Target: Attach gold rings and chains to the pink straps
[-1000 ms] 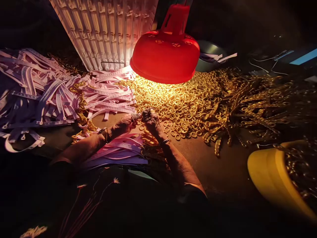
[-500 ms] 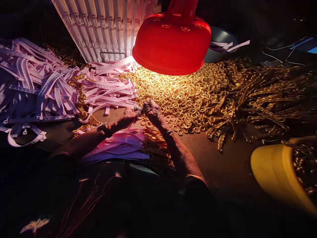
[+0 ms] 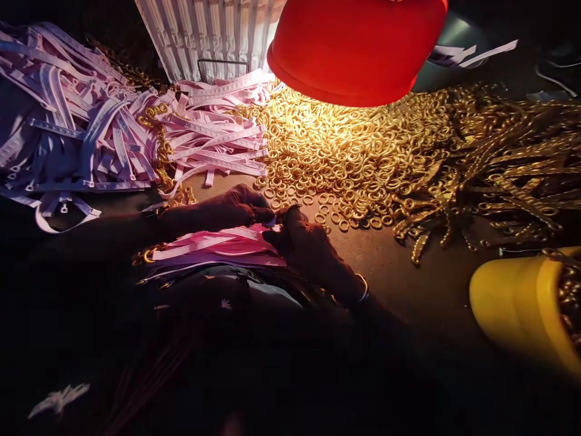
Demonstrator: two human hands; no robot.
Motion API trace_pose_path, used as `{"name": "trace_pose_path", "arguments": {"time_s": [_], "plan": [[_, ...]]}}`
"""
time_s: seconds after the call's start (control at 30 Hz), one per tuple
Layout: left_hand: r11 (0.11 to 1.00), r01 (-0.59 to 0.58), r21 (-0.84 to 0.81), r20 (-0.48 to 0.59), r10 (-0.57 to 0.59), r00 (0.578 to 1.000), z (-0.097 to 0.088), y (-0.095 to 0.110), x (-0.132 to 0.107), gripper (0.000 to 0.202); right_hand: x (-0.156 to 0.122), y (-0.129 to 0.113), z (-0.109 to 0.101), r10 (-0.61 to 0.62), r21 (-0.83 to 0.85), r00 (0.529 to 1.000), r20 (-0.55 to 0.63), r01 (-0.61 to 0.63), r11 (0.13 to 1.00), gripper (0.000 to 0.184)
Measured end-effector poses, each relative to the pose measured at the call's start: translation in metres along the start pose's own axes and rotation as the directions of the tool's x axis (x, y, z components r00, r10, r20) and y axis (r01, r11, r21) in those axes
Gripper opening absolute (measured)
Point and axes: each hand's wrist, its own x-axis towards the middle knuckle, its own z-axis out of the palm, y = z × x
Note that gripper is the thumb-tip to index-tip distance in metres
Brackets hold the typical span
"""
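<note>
My left hand [image 3: 247,206] and my right hand [image 3: 302,236] meet fingertip to fingertip at the front of the table, both in deep shadow. The fingers of each are pinched closed. A small pale bit shows between the fingertips, too dark and small to name. Just below lies a bundle of pink straps [image 3: 213,247], partly covered by my right hand and its forearm. Beyond the hands spreads a large heap of gold rings [image 3: 336,157], with loose ones close to my right fingers.
A red lampshade [image 3: 354,54] hangs low over the rings. More pale pink straps [image 3: 218,142] are piled left, before a white corrugated panel [image 3: 218,36]. To the right lie gold braided strips [image 3: 512,194] and a yellow tub [image 3: 508,297] of metal pieces. A dark bowl [image 3: 447,66] stands behind.
Both hands have drawn back from the edge of the ring heap toward me, into shadow, still close together. The view has shifted, so the lamp and piles sit higher and further right.
</note>
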Motion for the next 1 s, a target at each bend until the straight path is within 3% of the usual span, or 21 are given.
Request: {"name": "trace_pose_path", "arguments": {"time_s": [0.13,0.27,0.47,0.7,0.83,0.93,1.0], "plan": [[0.999,0.008,-0.037,0.051,-0.007,0.999,0.015,-0.023,-0.022,0.018,-0.02,0.0,0.019,0.051,0.072,0.998,-0.028,-0.049,0.996,0.032],[0.997,-0.046,-0.065,-0.008,0.046,0.999,0.021,-0.029,-0.03,0.021,-0.021,-0.001,0.021,0.105,0.21,0.994,-0.005,-0.102,0.972,0.027],[0.992,0.002,-0.124,-0.016,-0.004,1.0,0.022,-0.033,-0.021,0.022,-0.013,0.0,0.025,0.074,0.269,0.992,0.102,-0.099,0.958,0.024],[0.984,-0.054,-0.168,0.007,0.056,0.998,0.022,-0.046,-0.009,0.033,-0.002,0.009,0.029,0.008,0.172,0.991,0.137,-0.031,0.985,0.02],[0.998,-0.028,-0.064,0.021,0.029,0.999,0.016,-0.047,-0.003,0.031,0.002,0.014,0.022,-0.043,0.066,0.988,0.149,0.033,0.997,0.023],[0.991,-0.008,0.13,0.048,0.001,0.999,-0.002,-0.031,-0.004,0.022,-0.001,0.015,0.01,-0.043,-0.014,0.988,0.151,0.046,0.999,0.032],[0.967,-0.002,0.256,-0.054,0.017,0.998,-0.02,-0.015,-0.01,0.018,-0.007,0.015,0.002,-0.003,-0.077,0.99,0.142,0.015,0.997,0.037]]}}
